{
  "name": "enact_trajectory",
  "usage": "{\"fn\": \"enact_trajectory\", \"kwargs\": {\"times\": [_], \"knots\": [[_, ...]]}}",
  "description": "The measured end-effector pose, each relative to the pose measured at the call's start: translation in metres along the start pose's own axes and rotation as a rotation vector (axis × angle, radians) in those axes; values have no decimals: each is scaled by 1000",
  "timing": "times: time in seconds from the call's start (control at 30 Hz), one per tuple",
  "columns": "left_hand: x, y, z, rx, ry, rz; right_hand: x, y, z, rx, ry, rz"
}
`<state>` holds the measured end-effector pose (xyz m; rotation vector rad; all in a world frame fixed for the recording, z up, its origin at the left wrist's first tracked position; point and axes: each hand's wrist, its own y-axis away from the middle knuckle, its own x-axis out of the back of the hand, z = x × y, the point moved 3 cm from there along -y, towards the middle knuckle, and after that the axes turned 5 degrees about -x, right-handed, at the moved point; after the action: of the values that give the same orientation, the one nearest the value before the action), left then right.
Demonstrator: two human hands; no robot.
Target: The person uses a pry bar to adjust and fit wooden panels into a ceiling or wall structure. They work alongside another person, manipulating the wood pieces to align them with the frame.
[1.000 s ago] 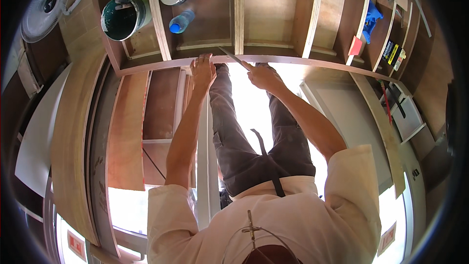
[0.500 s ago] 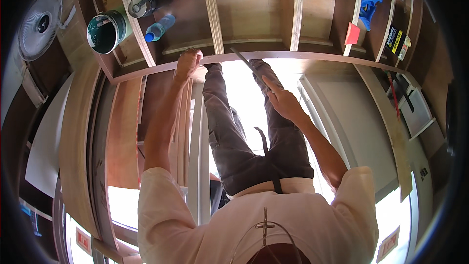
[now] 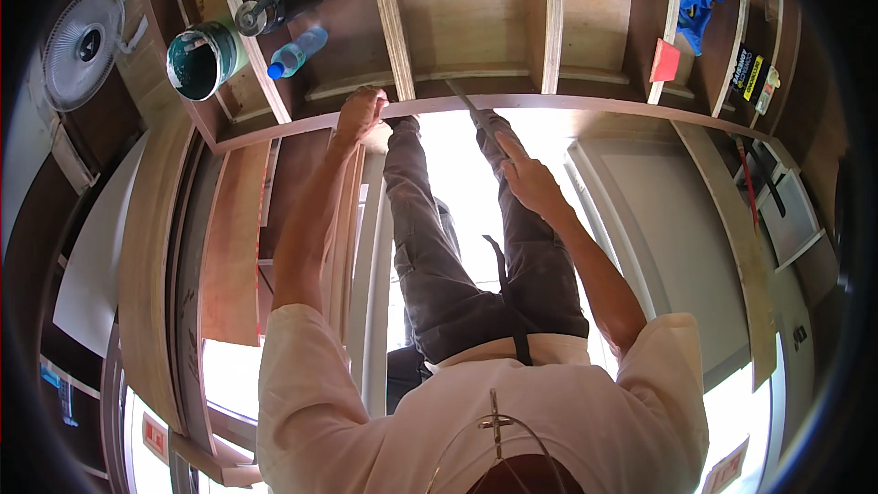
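Observation:
A long wooden front edge (image 3: 631,112) runs across the top of a compartmented wooden cabinet. My left hand (image 3: 364,112) is closed on this edge, left of the middle divider; its fingertips are partly hidden. In my right hand (image 3: 532,185) is a long, narrow, grey metal file (image 3: 473,108), with my index finger stretched along it. The file slants up and to the left, and its far part crosses the wooden edge right of the middle divider. Where my fingers wrap round it, its near end is hidden.
Inside the compartments are a dark green paint bucket (image 3: 203,61), a dark bottle (image 3: 274,9), a clear bottle with a blue cap (image 3: 297,53) and a blue cloth (image 3: 700,5). A red square (image 3: 665,61) sits by a right divider. A fan (image 3: 84,48) stands far left.
The file's tip has moved slightly right and farther over the wooden edge, and the file lies at a steeper angle. My left hand keeps its hold. The whole view has shifted slightly.

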<state>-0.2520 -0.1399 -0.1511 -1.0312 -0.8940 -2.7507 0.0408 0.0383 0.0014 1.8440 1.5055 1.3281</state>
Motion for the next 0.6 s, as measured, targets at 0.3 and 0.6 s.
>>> {"fn": "enact_trajectory", "kwargs": {"times": [0.3,0.6], "knots": [[-14,25,99,-251,-250,183,-6,-29,-40,-121,156,-110],[-39,4,101,-132,-381,30,10,-26,-21,-139,181,-81]]}}
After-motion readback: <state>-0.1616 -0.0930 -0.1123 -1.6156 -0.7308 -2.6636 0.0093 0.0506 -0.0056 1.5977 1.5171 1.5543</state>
